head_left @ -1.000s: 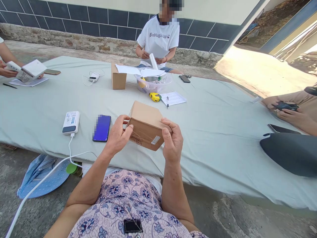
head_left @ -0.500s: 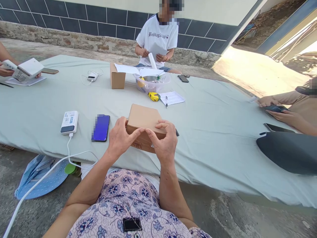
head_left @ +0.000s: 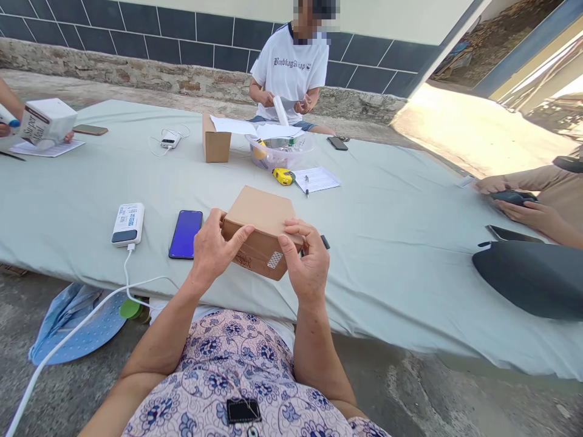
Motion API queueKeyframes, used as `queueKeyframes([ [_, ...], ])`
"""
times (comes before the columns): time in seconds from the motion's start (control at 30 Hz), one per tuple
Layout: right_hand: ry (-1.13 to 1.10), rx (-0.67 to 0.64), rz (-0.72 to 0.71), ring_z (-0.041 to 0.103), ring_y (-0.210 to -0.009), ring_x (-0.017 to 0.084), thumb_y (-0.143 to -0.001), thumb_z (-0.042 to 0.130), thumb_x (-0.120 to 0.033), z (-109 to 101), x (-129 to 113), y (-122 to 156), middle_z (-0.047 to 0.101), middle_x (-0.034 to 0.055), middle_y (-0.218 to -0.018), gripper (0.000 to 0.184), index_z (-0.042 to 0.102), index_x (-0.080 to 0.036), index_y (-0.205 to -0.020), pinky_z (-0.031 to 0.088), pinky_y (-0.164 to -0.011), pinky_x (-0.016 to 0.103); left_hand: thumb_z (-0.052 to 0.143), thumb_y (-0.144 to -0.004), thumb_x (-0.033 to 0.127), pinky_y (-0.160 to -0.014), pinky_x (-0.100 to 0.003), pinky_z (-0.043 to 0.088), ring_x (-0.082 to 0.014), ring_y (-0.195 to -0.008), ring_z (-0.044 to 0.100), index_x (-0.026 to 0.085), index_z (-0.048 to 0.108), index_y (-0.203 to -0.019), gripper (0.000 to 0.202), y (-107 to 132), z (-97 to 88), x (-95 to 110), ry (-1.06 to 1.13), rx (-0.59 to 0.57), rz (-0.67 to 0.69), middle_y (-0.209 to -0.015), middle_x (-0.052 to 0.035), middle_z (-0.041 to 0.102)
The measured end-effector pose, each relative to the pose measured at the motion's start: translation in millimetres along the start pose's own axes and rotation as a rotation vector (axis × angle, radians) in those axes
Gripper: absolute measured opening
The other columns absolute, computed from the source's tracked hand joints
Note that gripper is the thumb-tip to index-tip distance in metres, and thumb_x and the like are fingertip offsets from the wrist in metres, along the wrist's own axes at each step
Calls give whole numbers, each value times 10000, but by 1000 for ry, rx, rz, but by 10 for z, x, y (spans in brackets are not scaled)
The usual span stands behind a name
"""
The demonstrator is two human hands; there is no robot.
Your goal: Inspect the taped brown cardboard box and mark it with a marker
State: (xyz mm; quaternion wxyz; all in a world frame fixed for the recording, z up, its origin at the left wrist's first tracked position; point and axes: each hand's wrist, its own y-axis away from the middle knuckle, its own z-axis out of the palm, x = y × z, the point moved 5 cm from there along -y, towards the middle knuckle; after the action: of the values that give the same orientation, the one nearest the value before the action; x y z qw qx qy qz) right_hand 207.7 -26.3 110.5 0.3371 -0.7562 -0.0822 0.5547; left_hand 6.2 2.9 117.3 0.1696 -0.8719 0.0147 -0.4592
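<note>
A closed brown cardboard box (head_left: 262, 209) is held between my two hands at the near side of the table. My left hand (head_left: 214, 249) grips its left end, the thumb lying along the upper front edge. Around the right end, my right hand (head_left: 307, 258) has its thumb on the front and its fingers on the top corner. A checkered label and dark markings show on the front face. Behind my right hand a small dark object (head_left: 325, 242) peeks out; what it is stays hidden. Left of the box lies a phone (head_left: 186, 234) with a blue screen.
A white power bank (head_left: 128, 224) with a cable lies left. Beyond the box are a yellow tape measure (head_left: 283, 176), a paper with a pen (head_left: 317, 179), a plastic basin (head_left: 277, 159) and an open carton (head_left: 217, 147). A dark visor (head_left: 528, 279) lies right. Other people sit around the table.
My thumbs have moved apart along the box's front edge, and the box has tipped so more of its front and the label show. Across the table, a person's paper has tilted flatter.
</note>
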Motion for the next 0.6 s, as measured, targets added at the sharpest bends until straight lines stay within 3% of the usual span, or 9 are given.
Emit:
queueKeyframes([
  [0.17, -103, -77, -3, 655, -1274, 261, -980, 631, -354, 4, -26, 38, 753, 96, -1200, 124, 684, -260, -1041, 502, -1107, 504, 636, -847, 624, -702, -320, 435, -207, -799, 592, 252, 488, -934, 410, -42, -86, -86, 108, 53, -49, -889, -14, 637],
  [0.27, -122, -121, -16, 659, -1279, 261, -992, 617, -340, 10, -61, 59, 760, 84, -1229, 130, 705, -272, -1058, 503, -1120, 513, 617, -868, 599, -797, -353, 466, -228, -904, 602, 239, 525, -953, 381, -65, -110, -136, 149, 129, -21, -977, -52, 654],
  [0.47, -109, -107, -15, 699, -1193, 248, -971, 655, -316, 12, -105, 54, 779, 67, -1177, 104, 731, -271, -1026, 528, -1073, 482, 597, -915, 538, -1057, -427, 463, -277, -1219, 600, 226, 530, -1263, 472, -67, -44, -153, 216, 132, 63, -1312, -121, 642],
  [0.6, -131, -106, 3, 714, -1101, 236, -944, 694, -315, 42, -104, 53, 785, 60, -1087, 83, 740, -262, -990, 548, -971, 425, 676, -867, 614, -1156, -498, 399, -334, -1399, 495, 250, 445, -1448, 723, -46, -16, -100, 179, 63, 124, -1497, -152, 541],
])
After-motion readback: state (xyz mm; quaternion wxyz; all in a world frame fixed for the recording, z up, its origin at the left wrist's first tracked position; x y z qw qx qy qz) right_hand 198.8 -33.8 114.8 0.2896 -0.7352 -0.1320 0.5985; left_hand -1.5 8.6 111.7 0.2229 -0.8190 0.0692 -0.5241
